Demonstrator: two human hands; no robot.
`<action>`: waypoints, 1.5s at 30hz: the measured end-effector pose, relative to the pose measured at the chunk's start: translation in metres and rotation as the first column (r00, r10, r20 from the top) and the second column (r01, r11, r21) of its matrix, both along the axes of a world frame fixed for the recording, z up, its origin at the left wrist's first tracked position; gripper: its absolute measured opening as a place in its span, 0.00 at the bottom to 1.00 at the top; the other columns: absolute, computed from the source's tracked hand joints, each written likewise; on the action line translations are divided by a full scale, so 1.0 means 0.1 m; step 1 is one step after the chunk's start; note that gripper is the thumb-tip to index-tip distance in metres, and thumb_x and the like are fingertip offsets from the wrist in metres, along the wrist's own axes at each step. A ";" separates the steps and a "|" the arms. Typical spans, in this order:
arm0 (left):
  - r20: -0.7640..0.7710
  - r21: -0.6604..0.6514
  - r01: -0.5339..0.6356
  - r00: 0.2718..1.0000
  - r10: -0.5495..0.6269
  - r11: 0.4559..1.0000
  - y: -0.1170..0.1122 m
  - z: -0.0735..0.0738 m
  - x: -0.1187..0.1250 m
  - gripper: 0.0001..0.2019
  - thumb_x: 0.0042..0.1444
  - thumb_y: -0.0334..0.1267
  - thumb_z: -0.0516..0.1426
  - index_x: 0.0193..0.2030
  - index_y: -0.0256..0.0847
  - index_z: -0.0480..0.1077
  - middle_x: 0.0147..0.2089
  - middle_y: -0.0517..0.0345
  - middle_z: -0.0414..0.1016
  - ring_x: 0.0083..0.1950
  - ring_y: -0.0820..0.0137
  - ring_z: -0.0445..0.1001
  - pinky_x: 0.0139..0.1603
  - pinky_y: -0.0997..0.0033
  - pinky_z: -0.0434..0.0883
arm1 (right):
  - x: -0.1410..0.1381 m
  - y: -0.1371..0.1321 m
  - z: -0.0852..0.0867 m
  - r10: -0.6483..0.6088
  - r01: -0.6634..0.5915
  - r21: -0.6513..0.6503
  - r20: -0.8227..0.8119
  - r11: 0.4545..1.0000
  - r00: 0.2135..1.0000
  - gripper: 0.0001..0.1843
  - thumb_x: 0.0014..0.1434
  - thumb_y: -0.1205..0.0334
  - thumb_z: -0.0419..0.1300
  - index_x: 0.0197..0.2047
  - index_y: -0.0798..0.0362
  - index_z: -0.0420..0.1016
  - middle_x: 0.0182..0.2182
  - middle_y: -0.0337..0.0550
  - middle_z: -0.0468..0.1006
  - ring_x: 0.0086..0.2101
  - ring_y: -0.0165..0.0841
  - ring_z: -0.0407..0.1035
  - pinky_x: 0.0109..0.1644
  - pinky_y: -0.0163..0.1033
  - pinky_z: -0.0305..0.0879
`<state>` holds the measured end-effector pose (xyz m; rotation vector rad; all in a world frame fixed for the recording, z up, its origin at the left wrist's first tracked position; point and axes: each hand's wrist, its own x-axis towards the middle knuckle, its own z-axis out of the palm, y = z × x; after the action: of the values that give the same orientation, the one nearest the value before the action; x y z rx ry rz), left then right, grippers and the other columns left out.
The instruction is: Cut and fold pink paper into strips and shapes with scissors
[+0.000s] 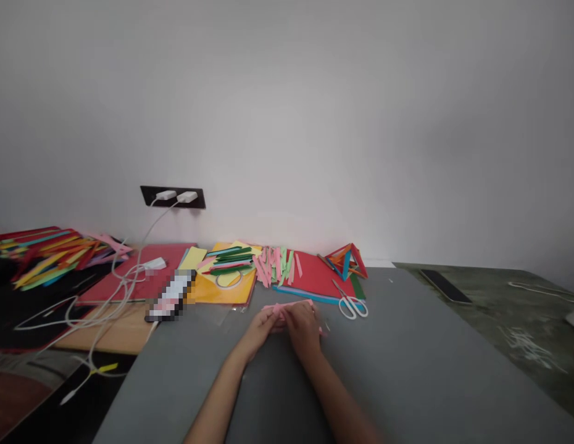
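My left hand [263,325] and my right hand [303,327] meet on the grey table top [407,370], both pinching a pink paper strip [287,306] that pokes out above my fingers. Just beyond lie red and blue paper sheets [317,277] with loose pink and green strips [273,264] on them. White-handled scissors [350,302] rest to the right of my right hand. A folded multicoloured paper shape [347,259] stands behind the scissors.
Yellow and orange sheets with strips [226,274] lie at the left, beside a phone [171,296] and white charger cables [106,290] running to a wall socket [173,197]. A heap of coloured strips [50,250] is at far left. A dark phone [445,285] lies at right.
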<state>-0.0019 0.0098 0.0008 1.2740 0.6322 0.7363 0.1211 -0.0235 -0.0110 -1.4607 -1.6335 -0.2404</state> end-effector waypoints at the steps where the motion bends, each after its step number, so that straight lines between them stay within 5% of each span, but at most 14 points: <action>1: -0.005 -0.005 -0.002 1.000 0.002 1.000 0.00 0.00 0.00 0.20 0.48 0.50 0.50 0.40 0.36 0.69 0.35 0.52 0.74 0.40 0.65 0.71 0.43 0.65 0.65 | 0.00 0.00 0.00 0.005 -0.005 -0.005 0.009 1.000 1.000 0.14 0.57 0.59 0.47 0.27 0.50 0.70 0.24 0.37 0.72 0.31 0.31 0.63 0.40 0.38 0.48; 28: -0.033 -0.016 -0.089 0.996 0.088 0.996 0.01 -0.04 -0.01 0.21 0.45 0.53 0.51 0.33 0.35 0.70 0.30 0.53 0.75 0.34 0.67 0.72 0.36 0.70 0.66 | -0.03 0.02 0.00 -0.024 0.024 0.004 -0.083 1.000 0.996 0.11 0.55 0.57 0.49 0.29 0.50 0.70 0.24 0.37 0.71 0.31 0.31 0.63 0.41 0.37 0.50; 37: -0.041 0.022 -0.185 0.982 0.186 0.982 0.03 -0.08 -0.02 0.17 0.43 0.50 0.54 0.25 0.35 0.69 0.24 0.56 0.74 0.27 0.69 0.71 0.29 0.73 0.66 | 0.07 -0.01 0.15 0.162 -0.200 -0.126 -0.257 0.972 0.953 0.09 0.51 0.61 0.52 0.24 0.53 0.70 0.21 0.38 0.71 0.24 0.28 0.63 0.30 0.33 0.56; 45: -0.014 0.047 -0.329 0.944 0.330 0.943 0.02 -0.05 -0.02 0.13 0.38 0.45 0.60 0.22 0.35 0.68 0.16 0.63 0.67 0.18 0.75 0.65 0.21 0.77 0.62 | 0.05 0.01 0.15 0.251 -0.433 -0.153 -0.628 0.888 0.736 0.12 0.48 0.58 0.54 0.20 0.57 0.71 0.16 0.38 0.70 0.18 0.27 0.61 0.20 0.30 0.56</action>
<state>-0.0037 0.0119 -0.0043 1.2315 0.8646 1.0178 0.1266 -0.0222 0.0040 -1.2233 -1.3981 0.6509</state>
